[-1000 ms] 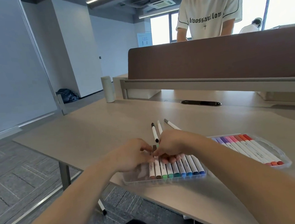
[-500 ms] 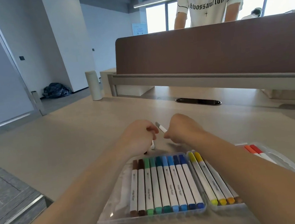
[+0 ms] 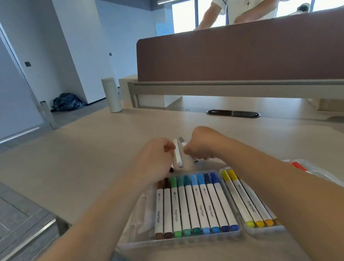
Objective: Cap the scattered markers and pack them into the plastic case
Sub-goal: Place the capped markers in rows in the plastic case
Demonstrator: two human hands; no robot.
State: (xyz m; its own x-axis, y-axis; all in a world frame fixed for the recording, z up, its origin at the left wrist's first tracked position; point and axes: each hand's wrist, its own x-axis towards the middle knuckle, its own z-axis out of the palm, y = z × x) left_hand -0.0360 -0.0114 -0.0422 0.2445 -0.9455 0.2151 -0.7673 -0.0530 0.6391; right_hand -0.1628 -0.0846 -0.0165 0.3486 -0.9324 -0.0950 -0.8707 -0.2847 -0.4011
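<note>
Just beside right hand's [image 3: 201,146] pinched grey-capped marker [image 3: 181,140] lies a white marker [image 3: 177,154]

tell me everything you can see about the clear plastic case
The plastic case is clear and lies open and flat near the table edge, as two shallow trays side by side. The left tray holds nine capped markers in a row, browns, greens, then blues, with a gap at its left end. The right tray shows yellow and orange ones; the right forearm hides much of it. The left hand and right hand are beyond it, not touching.
</note>
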